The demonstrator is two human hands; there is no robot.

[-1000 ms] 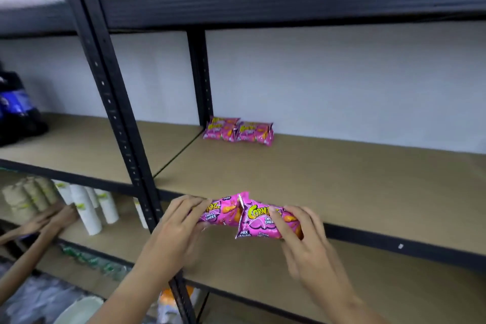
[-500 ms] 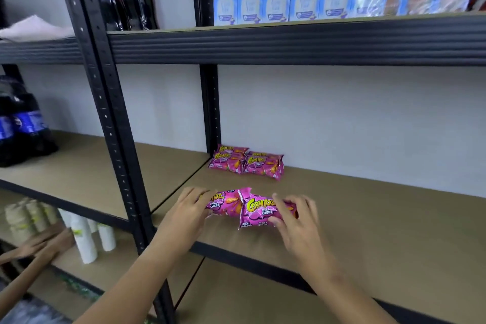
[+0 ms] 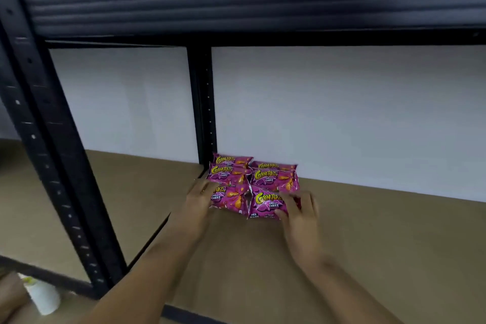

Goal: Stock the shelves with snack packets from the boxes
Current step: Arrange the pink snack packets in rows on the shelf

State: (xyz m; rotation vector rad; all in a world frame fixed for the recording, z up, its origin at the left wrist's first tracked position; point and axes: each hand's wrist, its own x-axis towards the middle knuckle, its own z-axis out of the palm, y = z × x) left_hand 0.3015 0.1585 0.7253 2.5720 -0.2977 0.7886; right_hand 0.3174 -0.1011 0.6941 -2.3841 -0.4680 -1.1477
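- We see four glossy, crinkled pink snack packets on the matte brown shelf board (image 3: 368, 231), against the white wall.
- Our left hand (image 3: 197, 202) grips the front left packet (image 3: 230, 198); our right hand (image 3: 299, 214) grips the front right packet (image 3: 265, 204).
- Both now touch the back pair (image 3: 252, 171); half a second ago they were near the shelf's front edge.

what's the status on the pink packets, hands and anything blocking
Left hand and right hand each hold a front packet on the shelf board. Pushed against back packets by the wall. Nothing in the way.
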